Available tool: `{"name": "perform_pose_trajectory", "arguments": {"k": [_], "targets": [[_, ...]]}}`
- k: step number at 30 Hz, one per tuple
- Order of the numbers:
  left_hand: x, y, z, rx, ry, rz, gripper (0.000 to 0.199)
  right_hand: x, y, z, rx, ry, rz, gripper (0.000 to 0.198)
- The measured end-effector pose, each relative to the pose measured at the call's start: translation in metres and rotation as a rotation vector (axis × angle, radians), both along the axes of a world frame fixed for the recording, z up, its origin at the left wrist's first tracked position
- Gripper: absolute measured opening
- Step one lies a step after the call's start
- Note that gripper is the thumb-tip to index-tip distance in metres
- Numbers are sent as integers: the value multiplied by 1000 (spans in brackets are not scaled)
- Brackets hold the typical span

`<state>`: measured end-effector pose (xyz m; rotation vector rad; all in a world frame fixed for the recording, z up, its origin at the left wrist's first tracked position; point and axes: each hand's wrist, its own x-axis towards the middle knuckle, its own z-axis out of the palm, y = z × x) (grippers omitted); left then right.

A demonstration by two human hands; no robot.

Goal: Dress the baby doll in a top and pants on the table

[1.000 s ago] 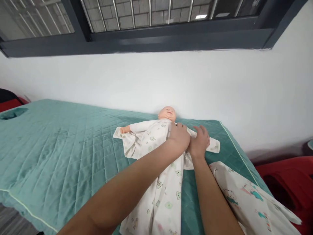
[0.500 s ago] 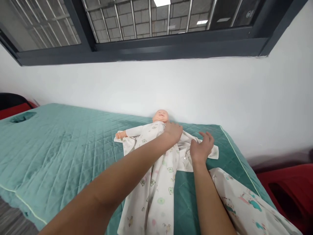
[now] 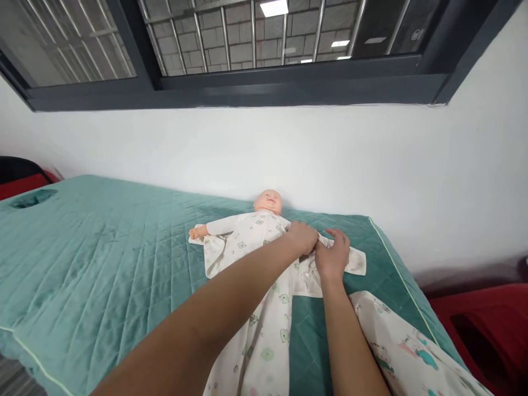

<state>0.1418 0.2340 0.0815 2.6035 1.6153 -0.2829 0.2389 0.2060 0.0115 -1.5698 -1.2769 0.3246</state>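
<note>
A baby doll lies on its back, head toward the wall, in a white romper printed with small animals. A second white garment with short wide sleeves is spread out under it. The doll's arm on the left stretches outward over that side's sleeve. My left hand is closed at the doll's other arm, gripping the white sleeve there. Beside it, touching or nearly so, my right hand curls its fingers and thumb around the same sleeve. Both hands mostly hide the doll's arm inside.
A green quilted cover lies on the bed under everything. White patterned cloth sits at the lower right. Red plastic chairs or stools stand beside the bed. Behind rise a white wall and a dark-framed barred window.
My right hand has moved left and its spread fingers have closed in on the sleeve. My left hand has slid right along the doll's arm, away from its neck, so the hands now meet.
</note>
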Motion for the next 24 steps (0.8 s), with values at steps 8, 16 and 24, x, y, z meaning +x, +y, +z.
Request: {"name": "perform_pose_trajectory", "arguments": {"k": [8,16,24], "targets": [[-15,1,10,35,15,-56,38,4,-4,5,98,137,32,57],[-42,4,29,67,47,-62,31,10,2,-3,111,272,-17,56],[-70,2,40,80,-1,-40,30,15,3,-8,96,453,-42,47]]}}
